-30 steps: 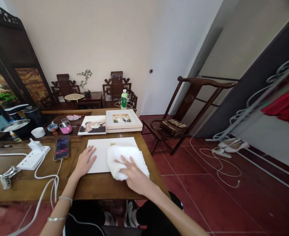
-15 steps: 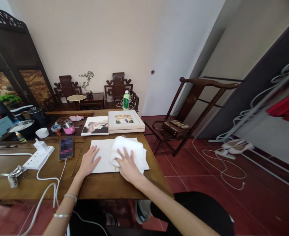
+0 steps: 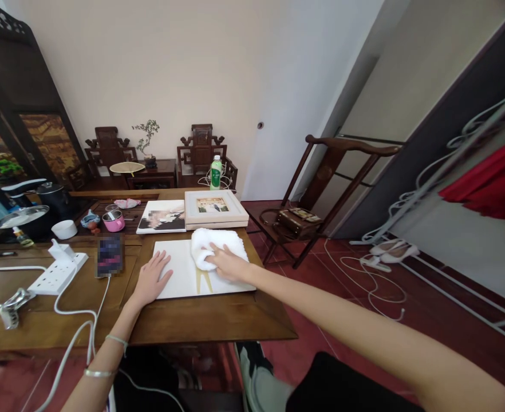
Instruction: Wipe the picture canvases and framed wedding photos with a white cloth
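A flat white board or album (image 3: 179, 280) lies on the wooden table (image 3: 201, 323) in front of me. My left hand (image 3: 150, 279) rests flat on its left edge, fingers spread. My right hand (image 3: 228, 264) presses a folded white towel (image 3: 212, 245) against the far right part of the white board, fingers laid over the cloth. A gold ribbon or mark (image 3: 201, 281) shows on the board below the towel.
Behind the board lie a framed photo box (image 3: 215, 209) and a photo print (image 3: 163, 217). A phone (image 3: 109, 255), white power strip (image 3: 55, 272) with cables, pink cup (image 3: 113, 220), bowl (image 3: 64, 229) sit left. A green bottle (image 3: 216, 172) stands far back. A wooden chair (image 3: 321, 200) stands right.
My right hand has pushed the towel away from me, from the near right of the board to its far edge, uncovering the gold mark. My left hand has stayed in place.
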`<state>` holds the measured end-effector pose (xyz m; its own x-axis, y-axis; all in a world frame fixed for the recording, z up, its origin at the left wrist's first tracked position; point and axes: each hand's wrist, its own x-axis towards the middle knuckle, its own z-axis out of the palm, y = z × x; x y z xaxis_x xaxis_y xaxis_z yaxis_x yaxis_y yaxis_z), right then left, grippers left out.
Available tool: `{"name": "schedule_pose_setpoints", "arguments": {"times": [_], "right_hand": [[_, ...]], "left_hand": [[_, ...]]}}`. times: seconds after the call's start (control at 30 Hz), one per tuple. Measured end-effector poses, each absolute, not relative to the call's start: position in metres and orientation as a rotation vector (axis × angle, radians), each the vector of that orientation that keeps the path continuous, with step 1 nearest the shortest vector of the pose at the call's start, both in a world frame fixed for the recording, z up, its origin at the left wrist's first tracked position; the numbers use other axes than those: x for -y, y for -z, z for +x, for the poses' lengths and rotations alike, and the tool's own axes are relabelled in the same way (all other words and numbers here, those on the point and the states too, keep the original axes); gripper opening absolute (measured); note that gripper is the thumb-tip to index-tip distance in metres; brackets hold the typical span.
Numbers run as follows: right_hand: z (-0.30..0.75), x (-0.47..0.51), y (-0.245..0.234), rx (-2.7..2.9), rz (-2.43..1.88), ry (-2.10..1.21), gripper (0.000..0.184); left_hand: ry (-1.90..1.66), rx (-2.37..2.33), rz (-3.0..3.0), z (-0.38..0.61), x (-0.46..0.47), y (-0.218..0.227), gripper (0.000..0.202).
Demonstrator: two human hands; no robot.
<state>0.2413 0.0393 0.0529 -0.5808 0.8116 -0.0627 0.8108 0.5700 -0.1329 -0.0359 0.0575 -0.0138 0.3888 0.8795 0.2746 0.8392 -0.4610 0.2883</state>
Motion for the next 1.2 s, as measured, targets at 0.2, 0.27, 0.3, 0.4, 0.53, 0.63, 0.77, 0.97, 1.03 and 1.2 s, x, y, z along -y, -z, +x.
{"name": "schedule_pose_setpoints", "arguments": {"times": [0.2, 0.27, 0.3, 0.4, 0.53, 0.63, 0.77, 0.97, 1.03, 1.2], "right_hand": [[0.242, -0.037, -0.050, 2.807, -1.430, -0.217, 0.064], [0.247, -0.045, -0.052, 2.825, -1.405, -0.227, 0.064], [0.249, -0.049, -0.053, 2.826, -1.401, -0.229, 0.065], [0.250, -0.049, -0.052, 2.792, -1.425, -0.216, 0.065], [0.242, -0.016, -0.043, 2.744, -1.440, -0.212, 0.059], [0.240, 0.015, -0.034, 2.720, -1.398, -0.224, 0.055], [0.248, 0.034, -0.028, 2.731, -1.298, -0.259, 0.053], [0.261, -0.014, -0.043, 2.774, -1.283, -0.384, 0.055], [0.263, -0.038, -0.048, 2.768, -1.298, -0.385, 0.056], [0.250, -0.048, -0.041, 2.706, -1.353, -0.357, 0.056]], "left_hand": [[-0.568, -1.586, 2.491, -0.034, -0.054, 0.011, 0.046], [-0.569, -1.584, 2.491, -0.034, -0.054, 0.011, 0.047], [-0.571, -1.582, 2.493, -0.034, -0.054, 0.011, 0.047], [-0.588, -1.576, 2.503, -0.035, -0.054, 0.014, 0.047], [-0.653, -1.538, 2.551, -0.033, -0.055, 0.020, 0.046], [-0.690, -1.513, 2.571, -0.031, -0.056, 0.024, 0.046], [-0.697, -1.523, 2.545, -0.028, -0.057, 0.031, 0.048], [-0.768, -1.484, 2.579, -0.029, -0.055, 0.034, 0.048], [-0.731, -1.470, 2.581, -0.030, -0.053, 0.030, 0.049], [-0.672, -1.465, 2.554, -0.029, -0.048, 0.020, 0.049]]}}
